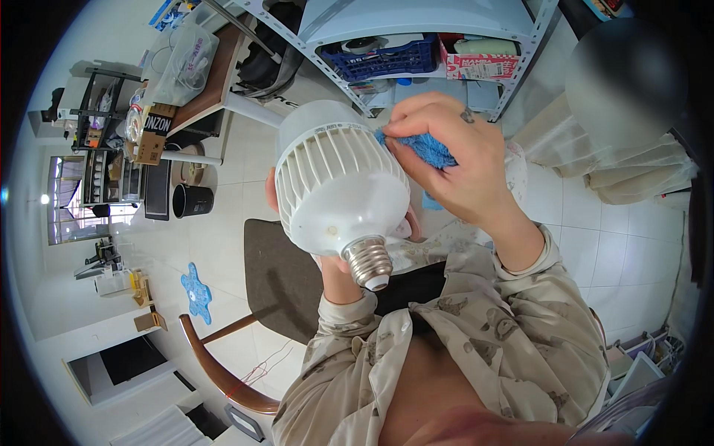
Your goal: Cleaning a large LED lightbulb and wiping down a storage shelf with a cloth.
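Observation:
A large white LED bulb (343,184) with a ribbed housing and a metal screw base (369,262) is held up in front of my chest. Its screw end points down toward me, and printed writing runs along the collar. My left hand (271,190) grips the bulb from behind, mostly hidden by it, with fingers showing at the left side. A bunched blue cloth (428,149) is pinched between the thumb and fingers of my right hand (460,159). The cloth's tip touches the upper right of the ribs.
Ahead stands a metal shelf unit (415,22) holding a blue plastic basket (385,61) and a red-and-white box (482,66). A brown chair (279,273) is at my left, with a black bin (192,200) beyond it. A blurred round object (625,78) fills the upper right.

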A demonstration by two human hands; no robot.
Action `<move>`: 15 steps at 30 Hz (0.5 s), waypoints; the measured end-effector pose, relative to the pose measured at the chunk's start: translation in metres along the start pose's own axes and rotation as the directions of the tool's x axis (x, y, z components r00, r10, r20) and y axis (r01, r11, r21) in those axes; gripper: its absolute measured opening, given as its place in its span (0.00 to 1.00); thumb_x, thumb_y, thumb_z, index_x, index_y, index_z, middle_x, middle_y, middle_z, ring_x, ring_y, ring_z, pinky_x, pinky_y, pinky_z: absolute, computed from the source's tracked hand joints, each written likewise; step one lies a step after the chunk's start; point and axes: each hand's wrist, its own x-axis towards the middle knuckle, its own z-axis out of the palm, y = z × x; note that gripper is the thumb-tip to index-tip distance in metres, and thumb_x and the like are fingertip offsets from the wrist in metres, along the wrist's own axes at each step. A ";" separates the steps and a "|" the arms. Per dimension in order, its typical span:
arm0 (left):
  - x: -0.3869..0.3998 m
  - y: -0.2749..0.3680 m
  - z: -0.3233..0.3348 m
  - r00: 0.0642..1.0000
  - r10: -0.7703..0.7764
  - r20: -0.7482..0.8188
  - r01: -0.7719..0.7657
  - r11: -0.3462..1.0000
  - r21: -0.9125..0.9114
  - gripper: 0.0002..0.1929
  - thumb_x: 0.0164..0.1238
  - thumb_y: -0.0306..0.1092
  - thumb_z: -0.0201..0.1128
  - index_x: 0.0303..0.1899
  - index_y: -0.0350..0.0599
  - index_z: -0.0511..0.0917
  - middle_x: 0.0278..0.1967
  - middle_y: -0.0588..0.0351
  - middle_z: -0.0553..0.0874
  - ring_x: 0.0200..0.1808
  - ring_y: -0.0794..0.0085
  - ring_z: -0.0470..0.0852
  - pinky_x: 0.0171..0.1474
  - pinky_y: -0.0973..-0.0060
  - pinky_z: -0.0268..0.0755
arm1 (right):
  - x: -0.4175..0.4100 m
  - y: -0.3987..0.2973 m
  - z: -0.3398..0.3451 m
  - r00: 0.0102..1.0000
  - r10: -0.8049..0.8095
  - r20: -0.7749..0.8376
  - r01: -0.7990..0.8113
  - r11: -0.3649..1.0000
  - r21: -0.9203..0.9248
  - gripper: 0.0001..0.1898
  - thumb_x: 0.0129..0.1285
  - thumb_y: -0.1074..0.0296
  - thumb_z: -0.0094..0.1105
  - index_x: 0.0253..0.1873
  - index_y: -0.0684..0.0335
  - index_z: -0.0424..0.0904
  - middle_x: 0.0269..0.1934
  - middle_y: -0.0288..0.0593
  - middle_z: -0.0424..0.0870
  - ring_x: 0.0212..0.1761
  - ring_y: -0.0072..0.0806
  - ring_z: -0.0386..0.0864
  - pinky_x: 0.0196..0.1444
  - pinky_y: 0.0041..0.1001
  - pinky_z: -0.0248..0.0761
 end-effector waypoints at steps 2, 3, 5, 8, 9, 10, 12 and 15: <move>-0.002 0.024 0.032 0.994 0.020 0.106 -0.040 0.982 0.183 0.51 0.43 0.65 0.66 0.65 0.47 0.52 0.60 0.47 0.64 0.59 0.56 0.68 0.59 0.56 0.67 | -0.002 0.006 -0.002 1.000 0.004 -0.002 -0.004 1.000 -0.016 0.10 0.47 0.82 0.64 0.35 0.64 0.75 0.35 0.43 0.81 0.32 0.31 0.79 0.34 0.23 0.72; -0.002 0.033 0.039 0.987 0.036 0.158 -0.079 0.958 0.277 0.53 0.40 0.66 0.67 0.65 0.48 0.51 0.61 0.47 0.63 0.60 0.55 0.68 0.60 0.55 0.66 | -0.001 0.010 0.002 1.000 -0.018 -0.007 0.017 0.997 -0.080 0.10 0.47 0.82 0.64 0.35 0.64 0.75 0.35 0.43 0.81 0.32 0.31 0.79 0.34 0.23 0.72; -0.001 0.034 0.037 0.984 0.044 0.171 -0.087 0.963 0.254 0.53 0.39 0.66 0.67 0.65 0.49 0.51 0.61 0.48 0.63 0.60 0.55 0.67 0.61 0.55 0.65 | 0.001 0.018 0.007 0.998 -0.058 -0.011 0.055 0.975 -0.214 0.10 0.47 0.82 0.64 0.35 0.64 0.76 0.35 0.43 0.81 0.32 0.31 0.79 0.33 0.23 0.72; 0.000 0.028 0.032 0.977 0.049 0.208 -0.087 0.980 0.180 0.53 0.39 0.66 0.66 0.66 0.49 0.51 0.62 0.49 0.62 0.62 0.54 0.65 0.62 0.54 0.62 | -0.001 0.018 0.000 0.999 -0.003 -0.053 0.000 0.998 -0.065 0.10 0.46 0.82 0.64 0.35 0.64 0.76 0.35 0.42 0.81 0.32 0.31 0.79 0.34 0.23 0.71; 0.000 0.026 0.030 0.974 0.050 0.221 -0.085 0.984 0.155 0.53 0.39 0.67 0.66 0.66 0.50 0.51 0.63 0.50 0.62 0.62 0.54 0.64 0.62 0.53 0.61 | -0.001 0.018 -0.003 0.997 0.028 -0.071 -0.027 1.000 0.010 0.10 0.46 0.82 0.64 0.35 0.64 0.77 0.35 0.42 0.81 0.32 0.31 0.79 0.34 0.23 0.71; 0.000 0.024 0.026 0.971 0.048 0.233 -0.081 0.988 0.133 0.53 0.39 0.67 0.66 0.66 0.50 0.51 0.63 0.50 0.61 0.63 0.54 0.63 0.63 0.53 0.60 | 0.000 0.013 -0.004 0.997 0.031 -0.071 -0.030 0.999 0.011 0.10 0.46 0.82 0.64 0.35 0.64 0.77 0.35 0.42 0.81 0.32 0.31 0.79 0.34 0.23 0.71; -0.001 0.020 0.020 0.965 0.046 0.257 -0.071 0.993 0.089 0.53 0.39 0.67 0.66 0.66 0.50 0.51 0.63 0.51 0.61 0.64 0.54 0.62 0.64 0.52 0.57 | 0.005 -0.001 -0.011 0.999 0.043 0.019 -0.045 0.987 0.152 0.10 0.46 0.82 0.64 0.35 0.64 0.77 0.35 0.42 0.81 0.33 0.31 0.79 0.35 0.23 0.71; -0.002 0.015 0.012 0.955 0.046 0.294 -0.055 0.998 0.022 0.53 0.39 0.67 0.65 0.66 0.51 0.52 0.64 0.53 0.60 0.65 0.53 0.59 0.65 0.51 0.54 | 0.006 -0.004 -0.007 0.995 0.056 0.083 -0.068 0.986 0.154 0.10 0.46 0.82 0.64 0.35 0.64 0.77 0.35 0.42 0.81 0.33 0.30 0.78 0.35 0.23 0.71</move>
